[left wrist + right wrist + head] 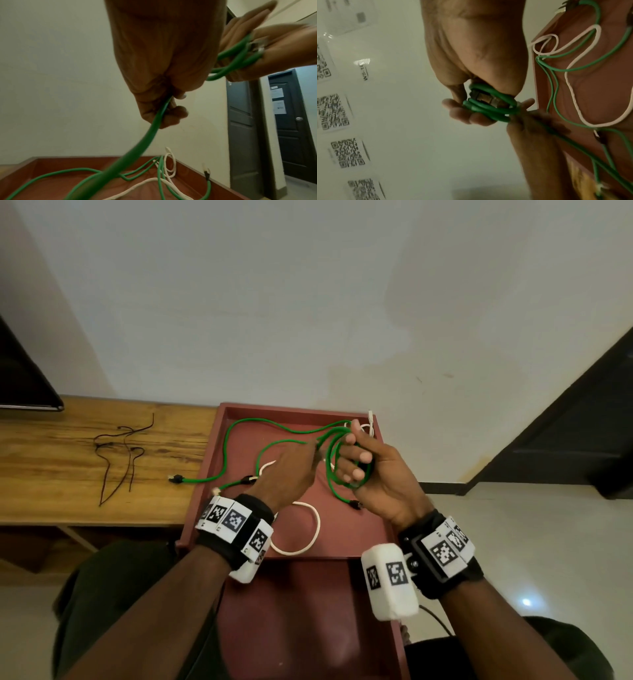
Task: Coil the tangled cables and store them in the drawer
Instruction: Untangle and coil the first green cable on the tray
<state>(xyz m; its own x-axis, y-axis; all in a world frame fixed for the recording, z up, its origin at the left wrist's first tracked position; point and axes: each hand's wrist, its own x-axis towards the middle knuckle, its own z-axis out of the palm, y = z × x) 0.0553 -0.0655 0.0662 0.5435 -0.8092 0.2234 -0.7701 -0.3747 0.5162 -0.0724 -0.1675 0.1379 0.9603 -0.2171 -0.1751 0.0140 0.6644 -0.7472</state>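
Right hand holds green cable loops over the red drawer from overhead, left hand pinches the feeding strand at its wrist, and the right-wrist blur seemingly shows stacked turns, so keep them even.

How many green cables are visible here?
2, as far as visible. One green cable is looped around the right hand, fed by the left hand. The other green cable lies in the red tray, its plug on the wooden table.
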